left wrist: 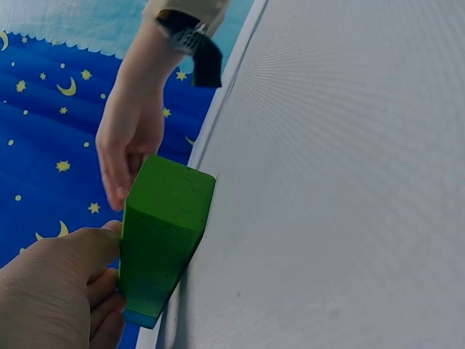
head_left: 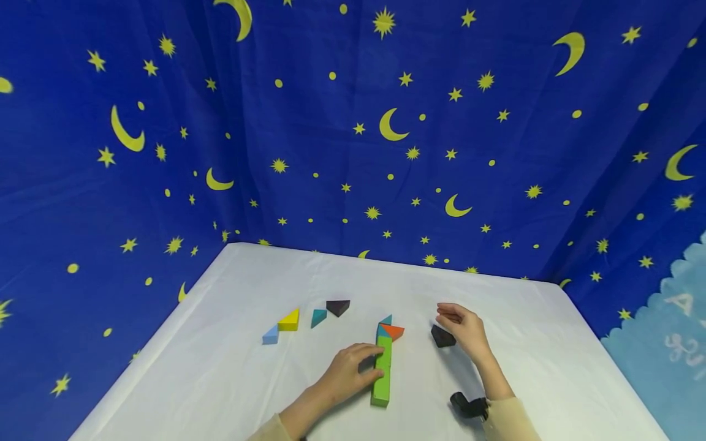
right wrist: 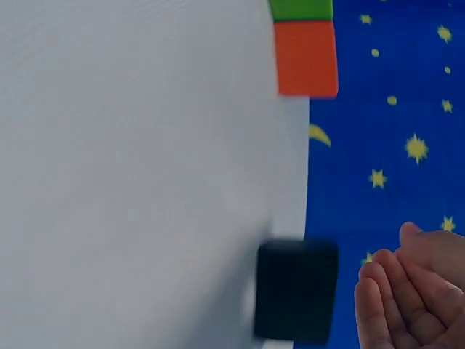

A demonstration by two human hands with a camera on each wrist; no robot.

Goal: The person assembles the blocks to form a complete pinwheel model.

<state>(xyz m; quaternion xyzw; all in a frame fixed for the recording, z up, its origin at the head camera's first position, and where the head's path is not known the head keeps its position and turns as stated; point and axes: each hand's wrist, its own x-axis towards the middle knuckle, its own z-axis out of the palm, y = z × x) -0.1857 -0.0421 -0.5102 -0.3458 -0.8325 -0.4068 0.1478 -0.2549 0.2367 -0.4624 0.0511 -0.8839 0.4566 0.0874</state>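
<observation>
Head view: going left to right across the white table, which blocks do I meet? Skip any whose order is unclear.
Light blue triangular block → yellow triangular block → teal triangular block → first black block → long green bar → second black block.

The left hand (head_left: 346,372) parts thumb from fingers; the right hand (head_left: 467,332) hovers, fingers together.

- light blue panel (head_left: 651,346), far right in the head view: got a whitish letter (head_left: 686,304) on it, an "A" I think, kinda tilted and soft
- curly whitish marks (head_left: 685,349) just below that on the same panel, too blurry to read
</observation>
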